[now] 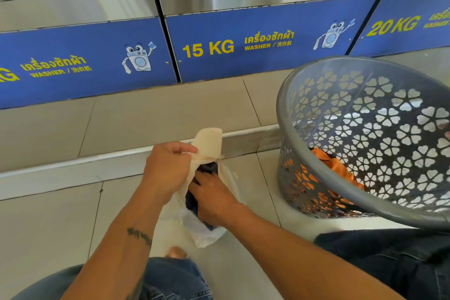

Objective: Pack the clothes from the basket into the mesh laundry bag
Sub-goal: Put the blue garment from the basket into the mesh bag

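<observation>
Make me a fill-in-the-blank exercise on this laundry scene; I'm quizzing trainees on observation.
1. The left hand holds up the rim of the cream ____ laundry bag.
2. The right hand pushes a dark garment ____ that bag.
3. An ____ garment lies in the grey perforated plastic basket.
4. The middle washer's blue panel reads ____ KG.

Missing words: mesh; into; orange; 15

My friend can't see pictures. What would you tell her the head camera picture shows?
A person's left hand holds open a cream mesh laundry bag while the right hand pushes dark clothes inside. A grey basket with orange clothes sits tilted on the right, before blue-labelled washing machines.
</observation>
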